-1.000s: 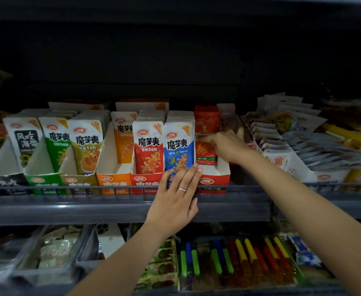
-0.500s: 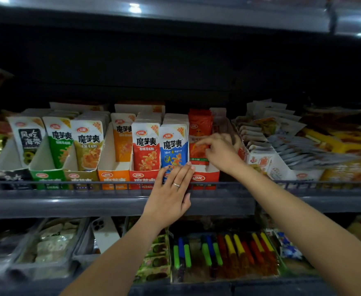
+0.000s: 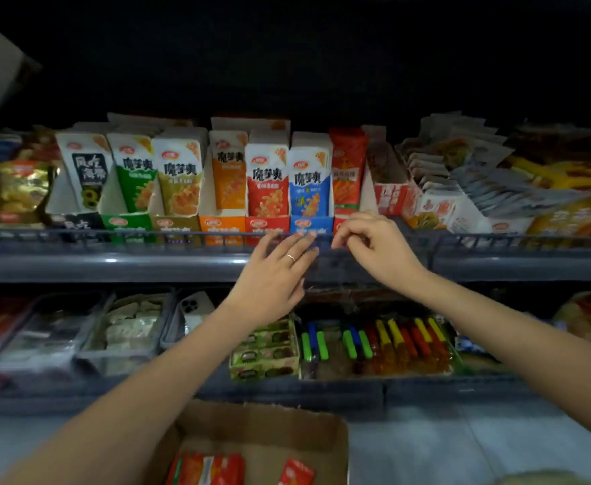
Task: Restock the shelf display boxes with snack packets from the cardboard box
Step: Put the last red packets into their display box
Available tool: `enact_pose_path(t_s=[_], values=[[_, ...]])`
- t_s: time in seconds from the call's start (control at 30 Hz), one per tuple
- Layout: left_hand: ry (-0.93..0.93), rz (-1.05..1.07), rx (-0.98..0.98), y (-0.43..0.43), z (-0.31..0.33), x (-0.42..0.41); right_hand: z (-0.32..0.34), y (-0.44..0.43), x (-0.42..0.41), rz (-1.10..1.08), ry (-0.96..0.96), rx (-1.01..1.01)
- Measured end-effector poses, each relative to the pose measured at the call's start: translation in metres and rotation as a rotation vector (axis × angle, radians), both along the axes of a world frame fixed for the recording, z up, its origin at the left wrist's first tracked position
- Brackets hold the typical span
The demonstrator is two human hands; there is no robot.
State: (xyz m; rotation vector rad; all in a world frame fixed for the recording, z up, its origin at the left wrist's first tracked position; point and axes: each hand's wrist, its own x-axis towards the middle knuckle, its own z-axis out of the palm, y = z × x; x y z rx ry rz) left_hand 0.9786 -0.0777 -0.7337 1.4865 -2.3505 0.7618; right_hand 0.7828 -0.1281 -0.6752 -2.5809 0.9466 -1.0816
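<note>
Shelf rail (image 3: 147,236): hard, thin wire bar just under both sets of fingertips. A packet brought in low could catch on it and buckle.
Cardboard box (image 3: 259,414): brown, matte, soft-edged and open-topped, below the forearms and well apart from both hands. Each refill probably means a long reach down.
Display boxes (image 3: 310,224): thin printed card with cut-away fronts, packed side by side just beyond the fingertips. They look light, so a firm push could slide one back or skew its neighbours.
Left hand (image 3: 280,274): fingers straight and spread, holding nothing, in front of the blue box.
Right hand (image 3: 374,246): fingers loosely curled with nothing seen in them, just beside the left.
Upright red packet (image 3: 347,169): flat glossy film, above the right hand. It may slump if poorly backed.
Snack packets (image 3: 206,467): slick red film, lying loose in the cardboard box under the left forearm. A bundle could fan out and slip.
</note>
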Motion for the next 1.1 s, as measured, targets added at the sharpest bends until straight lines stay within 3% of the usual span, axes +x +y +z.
enact_pose_path(t_s=[0.13,0.23,0.37,0.47,0.6,0.7,0.9,1.1], values=[[0.019,-0.131,0.210,0.066,-0.043,0.047,-0.054,0.040,0.016,0.078,0.036,0.166],[0.080,-0.066,0.447,0.125,-0.087,0.080,-0.117,0.077,0.029,0.119,0.116,0.333],[0.254,0.077,0.743,0.185,-0.142,0.117,-0.214,0.120,0.055,0.110,0.261,0.846],[0.351,0.142,0.781,0.212,-0.175,0.136,-0.282,0.141,0.074,-0.004,0.411,1.214],[0.532,0.308,0.758,0.235,-0.204,0.151,-0.357,0.170,0.097,-0.080,0.600,1.402],[0.571,0.456,0.716,0.228,-0.210,0.172,-0.387,0.192,0.115,-0.116,0.683,1.329],[0.734,0.560,0.645,0.217,-0.215,0.206,-0.420,0.198,0.142,0.017,1.234,0.722],[0.795,0.613,0.637,0.208,-0.217,0.210,-0.439,0.187,0.188,-0.068,1.310,0.901]])
